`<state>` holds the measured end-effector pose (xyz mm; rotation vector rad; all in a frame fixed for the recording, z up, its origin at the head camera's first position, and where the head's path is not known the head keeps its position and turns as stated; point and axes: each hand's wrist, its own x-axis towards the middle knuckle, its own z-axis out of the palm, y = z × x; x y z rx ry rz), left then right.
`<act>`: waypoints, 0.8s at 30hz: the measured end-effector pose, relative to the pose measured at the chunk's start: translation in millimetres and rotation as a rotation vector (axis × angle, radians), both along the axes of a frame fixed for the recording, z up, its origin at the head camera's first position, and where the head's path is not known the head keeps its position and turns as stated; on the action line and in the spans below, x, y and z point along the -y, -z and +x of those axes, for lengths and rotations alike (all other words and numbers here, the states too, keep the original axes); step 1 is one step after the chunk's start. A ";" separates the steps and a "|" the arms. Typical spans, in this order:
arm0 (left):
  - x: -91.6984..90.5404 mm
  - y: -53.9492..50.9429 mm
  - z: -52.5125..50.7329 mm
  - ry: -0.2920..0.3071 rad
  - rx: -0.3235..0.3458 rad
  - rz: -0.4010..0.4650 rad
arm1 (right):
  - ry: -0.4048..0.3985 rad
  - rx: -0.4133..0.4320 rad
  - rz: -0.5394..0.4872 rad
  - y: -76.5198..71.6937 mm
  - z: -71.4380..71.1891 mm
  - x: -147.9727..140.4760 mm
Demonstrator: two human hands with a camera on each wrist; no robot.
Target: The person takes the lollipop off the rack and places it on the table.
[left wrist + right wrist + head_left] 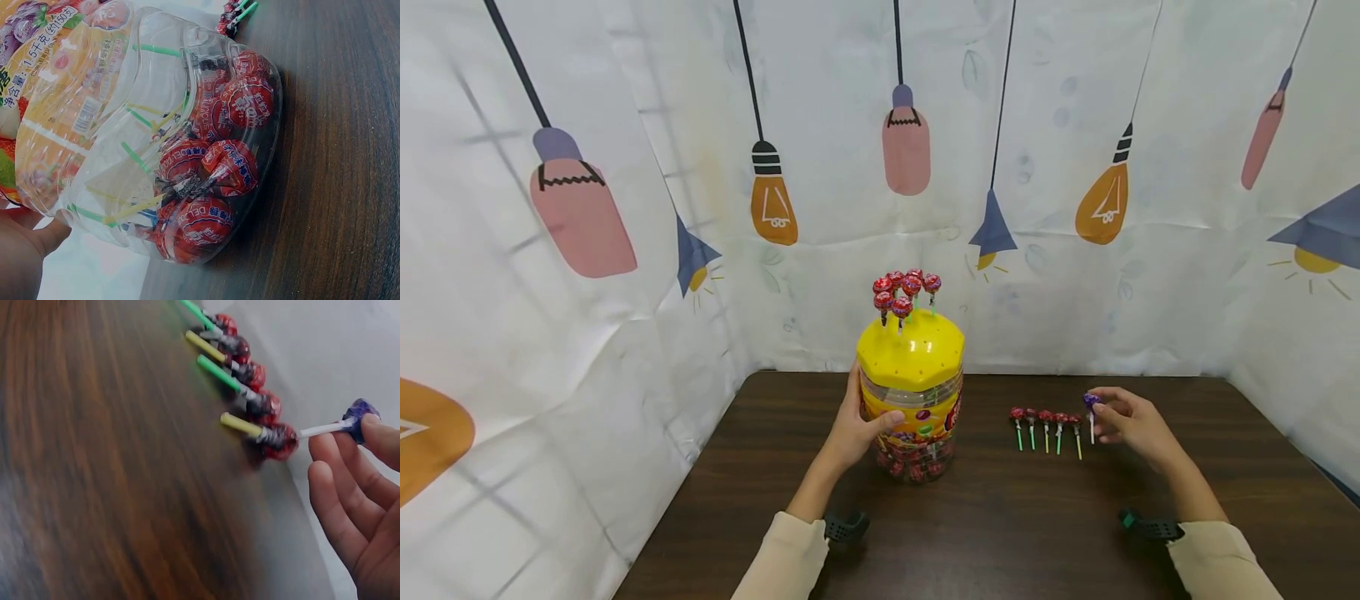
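My left hand [867, 425] grips the side of a clear jar [917, 462] with a yellow lid [917, 350]; its thumb lies across the label. Several red lollipops [912, 285] stand upright in the lid, and red-wrapped lollipops [203, 222] fill the jar's lower part. At the right, my right hand [1131, 423] pinches a purple lollipop [357, 420] by its wrapped head, the white stick pointing away from the palm. Beside it, red lollipops [275, 440] with green and yellow sticks lie in a row on the table.
The dark wooden table [1000, 533] reaches back to a white cloth [850, 317] printed with hanging lamps, which also covers both sides. A black band [847, 527] is on the left wrist and another [1150, 527] on the right.
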<state>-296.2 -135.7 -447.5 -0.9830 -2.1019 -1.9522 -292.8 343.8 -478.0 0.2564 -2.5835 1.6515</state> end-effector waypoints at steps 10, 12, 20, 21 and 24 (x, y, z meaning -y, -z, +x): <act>0.1 1.8 -1.1 -0.008 0.017 -0.002 | -0.010 0.121 0.018 7.1 0.0 -7.0; -0.1 1.5 -1.0 -0.005 0.013 -0.001 | -0.016 0.130 0.021 8.6 -0.7 -7.8; -0.5 -0.1 0.3 0.005 0.022 0.012 | -0.036 0.151 0.039 14.4 -5.9 -9.4; -0.5 -0.4 0.7 0.002 0.025 0.011 | -0.036 0.154 0.044 14.7 -6.6 -9.3; -0.5 -1.0 1.7 -0.004 0.032 0.007 | -0.037 0.161 0.072 15.1 -7.9 -9.1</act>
